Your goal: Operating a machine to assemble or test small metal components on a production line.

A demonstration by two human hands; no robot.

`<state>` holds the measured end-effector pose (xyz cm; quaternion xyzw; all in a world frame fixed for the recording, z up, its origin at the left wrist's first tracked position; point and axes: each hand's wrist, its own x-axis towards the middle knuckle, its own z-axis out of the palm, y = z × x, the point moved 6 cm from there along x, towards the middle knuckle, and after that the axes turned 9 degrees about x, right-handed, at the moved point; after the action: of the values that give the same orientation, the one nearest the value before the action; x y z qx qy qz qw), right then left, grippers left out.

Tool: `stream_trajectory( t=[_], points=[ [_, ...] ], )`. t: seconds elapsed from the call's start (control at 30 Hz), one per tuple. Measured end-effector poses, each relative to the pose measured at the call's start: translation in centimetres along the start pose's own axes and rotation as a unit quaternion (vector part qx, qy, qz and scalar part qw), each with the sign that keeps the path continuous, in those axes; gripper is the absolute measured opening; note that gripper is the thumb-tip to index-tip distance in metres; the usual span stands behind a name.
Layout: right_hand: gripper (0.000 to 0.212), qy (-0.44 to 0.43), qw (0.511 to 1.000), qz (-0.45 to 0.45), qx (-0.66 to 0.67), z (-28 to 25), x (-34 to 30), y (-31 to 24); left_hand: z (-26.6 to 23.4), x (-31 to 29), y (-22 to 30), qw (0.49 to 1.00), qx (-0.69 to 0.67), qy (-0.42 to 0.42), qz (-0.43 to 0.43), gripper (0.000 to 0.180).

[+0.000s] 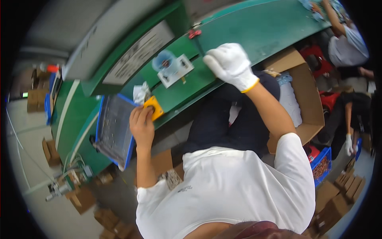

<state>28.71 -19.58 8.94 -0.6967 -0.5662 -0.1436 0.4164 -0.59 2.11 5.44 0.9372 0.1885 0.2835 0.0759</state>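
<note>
My bare left hand (142,123) has its fingers closed at the left side of a yellow block (156,105) with a dark spot in it, at the bench's front edge. A small part under the fingertips cannot be made out. Just beyond lies a crumpled white wad (141,93). My right hand (230,65), in a white glove with a yellow cuff, is closed like a fist above the bench edge. Beside its fingertips runs a dark bar with a red end (194,34); blur hides whether the hand grips it. A translucent blue cup (164,62) stands on a white plate (175,75) between the hands.
The big green machine housing (131,47) rises over the green bench (258,24). A blue-rimmed bin (119,131) is left of my left hand. Right of my legs stands an open cardboard box (310,99) holding white material. Other people (346,49) sit at the right.
</note>
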Motion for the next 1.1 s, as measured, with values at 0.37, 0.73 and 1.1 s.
stream_trajectory(
  t=[0.37, 0.73, 1.1],
  points=[
    [0.036, 0.056, 0.954, 0.253, 0.151, 0.4, -6.8, 5.9, 2.4, 4.8, 2.6, 0.987, -0.141, 0.023, -0.075, 0.018],
    [0.048, 0.090, 0.950, 0.267, 0.135, -0.8, -7.6, 5.5, 4.2, 5.8, 2.8, 0.975, -0.131, -0.009, -0.181, 0.031],
    [0.041, 0.006, 0.934, 0.305, 0.185, -0.4, -5.9, 4.2, 4.5, 4.2, -1.5, 0.969, -0.119, -0.026, -0.217, 0.021]
  ],
)
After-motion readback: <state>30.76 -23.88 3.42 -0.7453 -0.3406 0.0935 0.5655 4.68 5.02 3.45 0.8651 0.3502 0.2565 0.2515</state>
